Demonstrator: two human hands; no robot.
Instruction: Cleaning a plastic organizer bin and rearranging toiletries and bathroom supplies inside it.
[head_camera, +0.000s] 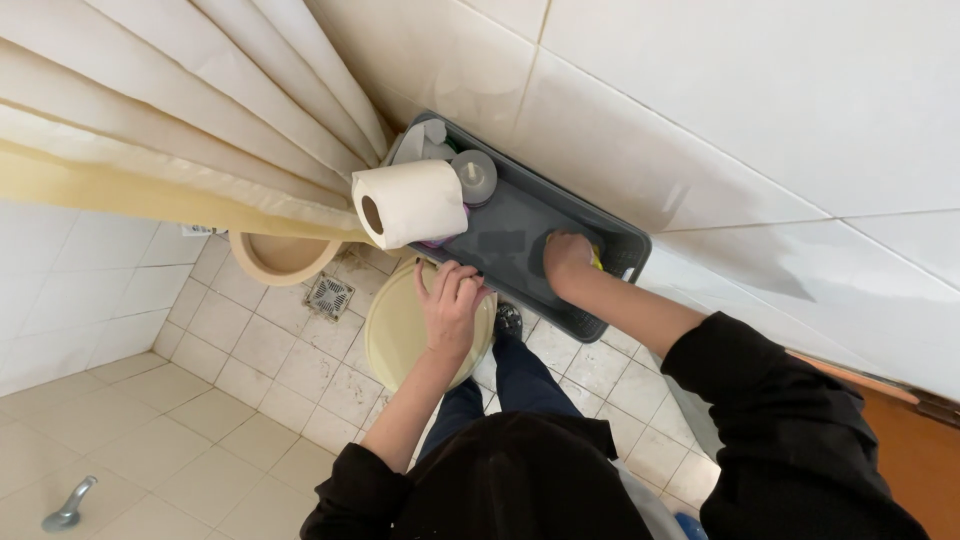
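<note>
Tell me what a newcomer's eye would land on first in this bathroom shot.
First the white toilet roll, lying on its side at the left end of the dark grey tray against the tiled wall. Next the right hand, pressing a yellow sponge onto the tray's floor, while the left hand grips the tray's near edge above the cream toilet lid. A pleated curtain fills the upper left.
</note>
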